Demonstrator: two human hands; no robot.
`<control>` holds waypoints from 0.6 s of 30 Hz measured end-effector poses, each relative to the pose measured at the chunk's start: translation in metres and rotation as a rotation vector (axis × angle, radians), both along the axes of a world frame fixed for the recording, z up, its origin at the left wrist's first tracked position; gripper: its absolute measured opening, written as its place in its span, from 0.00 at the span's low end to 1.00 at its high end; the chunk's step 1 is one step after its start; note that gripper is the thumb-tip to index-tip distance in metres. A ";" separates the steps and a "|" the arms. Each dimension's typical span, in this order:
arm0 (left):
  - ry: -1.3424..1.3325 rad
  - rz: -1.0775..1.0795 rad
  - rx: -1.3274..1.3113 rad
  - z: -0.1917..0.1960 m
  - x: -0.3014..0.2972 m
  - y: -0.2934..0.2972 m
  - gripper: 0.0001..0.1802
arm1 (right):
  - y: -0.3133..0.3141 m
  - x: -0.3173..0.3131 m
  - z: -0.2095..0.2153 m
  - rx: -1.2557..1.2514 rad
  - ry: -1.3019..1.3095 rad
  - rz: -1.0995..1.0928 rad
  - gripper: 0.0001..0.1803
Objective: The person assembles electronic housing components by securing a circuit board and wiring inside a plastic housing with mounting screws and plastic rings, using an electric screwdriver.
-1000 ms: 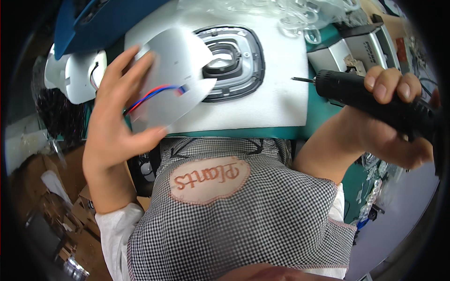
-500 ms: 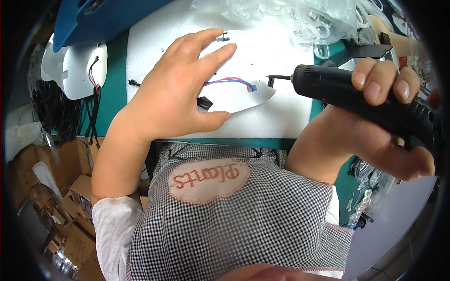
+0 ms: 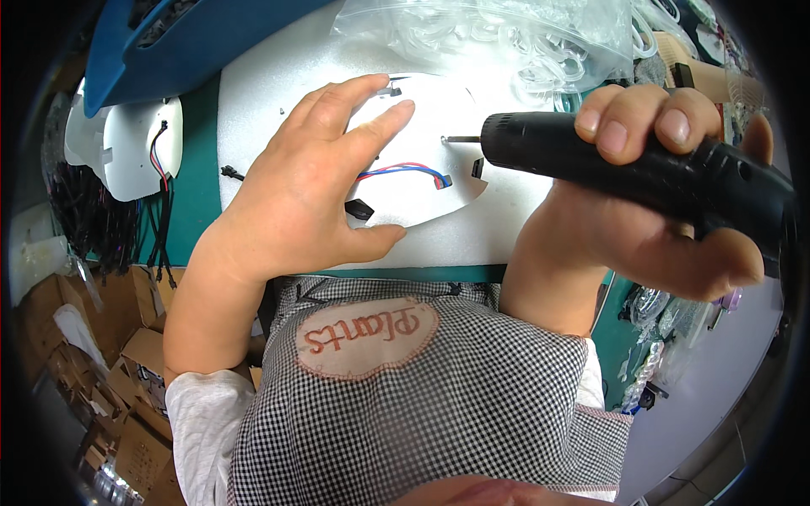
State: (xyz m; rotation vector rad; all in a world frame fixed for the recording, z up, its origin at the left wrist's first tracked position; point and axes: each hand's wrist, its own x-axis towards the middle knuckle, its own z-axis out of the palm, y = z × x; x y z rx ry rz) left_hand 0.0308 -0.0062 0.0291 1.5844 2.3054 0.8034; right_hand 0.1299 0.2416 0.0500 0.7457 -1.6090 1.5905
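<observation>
A white curved panel (image 3: 413,198) lies on a white foam sheet (image 3: 515,173), with red and blue wires (image 3: 405,166) across it and small black parts along its edges. My left hand (image 3: 304,177) rests over the panel's left side, fingers and thumb spread apart. My right hand (image 3: 641,185) is wrapped around a black electric screwdriver (image 3: 540,145), held almost level and pointing left. The tip of its thin bit (image 3: 460,139) is over the middle of the panel, with a small shiny spot at its end; I cannot tell whether it touches the panel.
A blue bin (image 3: 181,46) stands at the far left. Below it are another white panel (image 3: 143,152) with wires and a bundle of black cables (image 3: 84,194). Clear bags of white cable loops (image 3: 540,42) lie at the back. Cardboard boxes (image 3: 126,405) sit lower left.
My right hand has brought the screwdriver left, so its bit has passed from the panel's right tip to over its middle. My left hand stays spread on the panel. The view has shifted slightly.
</observation>
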 end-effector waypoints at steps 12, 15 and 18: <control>-0.020 0.017 0.006 0.001 0.002 -0.002 0.48 | -0.029 -0.017 0.011 0.065 -0.015 0.007 0.49; -0.018 0.038 0.008 -0.003 0.002 -0.004 0.48 | -0.038 -0.024 0.000 -0.080 -0.040 -0.047 0.46; -0.002 0.021 0.006 -0.003 0.003 -0.002 0.47 | -0.039 -0.018 -0.002 -0.206 -0.068 -0.151 0.43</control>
